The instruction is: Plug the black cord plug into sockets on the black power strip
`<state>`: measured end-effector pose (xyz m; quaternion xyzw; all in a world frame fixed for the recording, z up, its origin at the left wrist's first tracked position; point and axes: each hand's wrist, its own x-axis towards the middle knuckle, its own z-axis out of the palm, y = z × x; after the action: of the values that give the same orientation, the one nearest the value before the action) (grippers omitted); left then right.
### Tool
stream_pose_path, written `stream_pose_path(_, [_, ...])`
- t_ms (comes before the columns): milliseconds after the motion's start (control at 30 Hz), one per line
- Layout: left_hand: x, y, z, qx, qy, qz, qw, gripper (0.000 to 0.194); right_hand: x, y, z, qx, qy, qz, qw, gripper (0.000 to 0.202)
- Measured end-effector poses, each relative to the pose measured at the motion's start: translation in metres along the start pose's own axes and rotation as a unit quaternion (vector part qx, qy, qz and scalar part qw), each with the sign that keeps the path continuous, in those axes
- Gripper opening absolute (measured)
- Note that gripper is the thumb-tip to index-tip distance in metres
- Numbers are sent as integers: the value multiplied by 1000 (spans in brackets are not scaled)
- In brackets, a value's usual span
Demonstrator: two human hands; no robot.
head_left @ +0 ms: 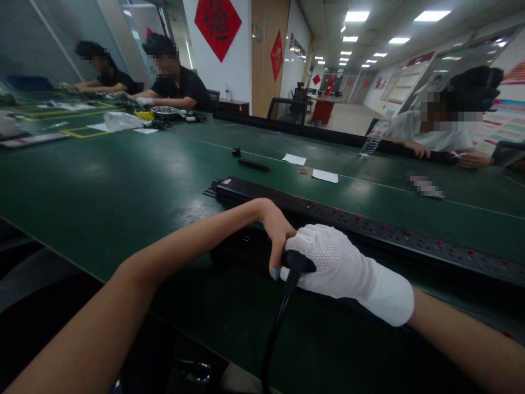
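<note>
A black power plug (298, 261) with a thick cable (278, 323) hanging down is in my right hand (328, 260), which wears a white dotted glove and is closed round it. Directly against the glove, my bare left hand (279, 230) bends over a dark power strip (241, 243) at the table's near side. Its thumb is on the near side of the strip and its other fingers are mostly hidden behind the glove, so its grip shows only in part. The plug's prongs are out of sight. Behind both hands lies another long black power strip (336, 216) with a row of sockets and small red switches.
On the green table (135, 169) lie a black bar (253, 164), a small black object (236, 151) and white paper slips (325, 175). A water bottle (371, 139) stands at the far right. Several people sit round the table; cables and plastic bags (123, 121) fill the far left.
</note>
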<state>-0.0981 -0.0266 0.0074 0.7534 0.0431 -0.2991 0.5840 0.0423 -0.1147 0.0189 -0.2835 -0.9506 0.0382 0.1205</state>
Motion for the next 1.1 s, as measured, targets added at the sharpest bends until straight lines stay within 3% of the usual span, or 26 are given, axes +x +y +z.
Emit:
stream_pose_path(167, [-1, 1, 0, -7, -7, -1, 1000, 36, -2, 4, 3, 60, 20, -27, 998, 27])
stream_pose_path(467, [0, 0, 1, -13, -4, 25, 1000, 39, -7, 0, 1, 24, 25, -25, 999, 27])
stream_pose_path(667, [-2, 2, 1, 39, 45, 68, 996, 56, -8, -4, 4, -145, 41, -64, 987, 26])
stream_pose_path(800, [-3, 4, 1, 82, 77, 86, 990, 68, -8, -9, 8, -214, 72, -45, 973, 30])
stream_pose_path(967, [-3, 6, 2, 57, 36, 80, 995, 62, -11, -4, 10, -132, 131, 14, 982, 24])
stream_pose_path(1100, [-4, 2, -2, 39, 42, 74, 996, 47, -14, -1, 7, -95, 145, 2, 985, 20])
